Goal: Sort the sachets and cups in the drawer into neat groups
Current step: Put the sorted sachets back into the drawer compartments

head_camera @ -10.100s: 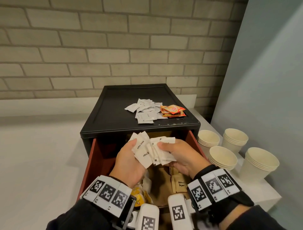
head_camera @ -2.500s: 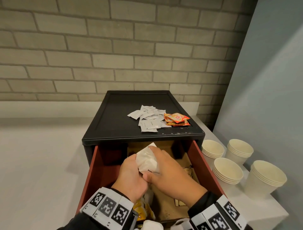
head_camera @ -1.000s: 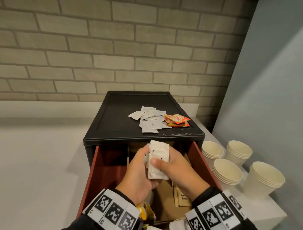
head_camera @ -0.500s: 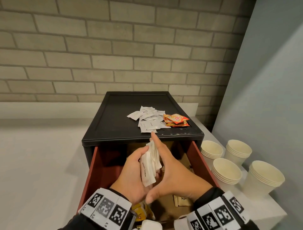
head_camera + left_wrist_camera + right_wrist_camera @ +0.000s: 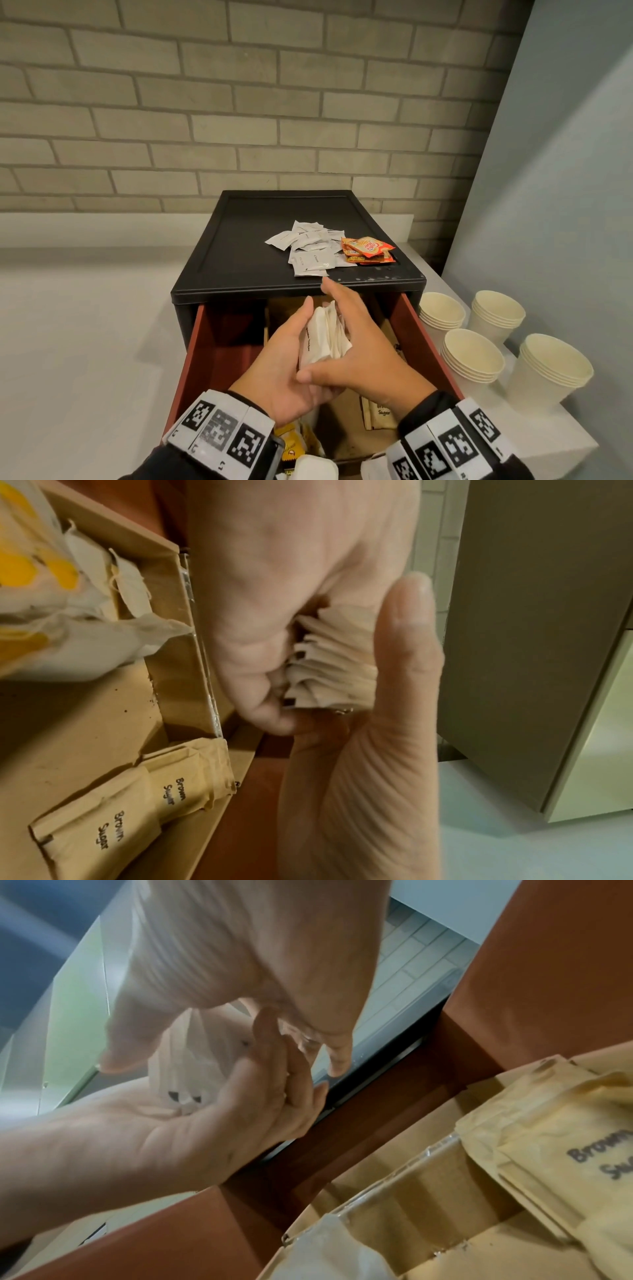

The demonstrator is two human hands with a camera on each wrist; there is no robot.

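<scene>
A stack of white sachets (image 5: 323, 337) is pressed between the flat left hand (image 5: 284, 363) and right hand (image 5: 363, 353), fingers straight, above the open drawer (image 5: 424, 339)

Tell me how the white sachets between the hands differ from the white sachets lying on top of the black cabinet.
The stack of white sachets between the hands stands on edge, squared together; the white sachets on the black cabinet top lie flat in a loose, overlapping scatter. The stack is pressed between the left hand and right hand above the open red drawer; the scattered ones are untouched. Both are small white paper packets.
</scene>
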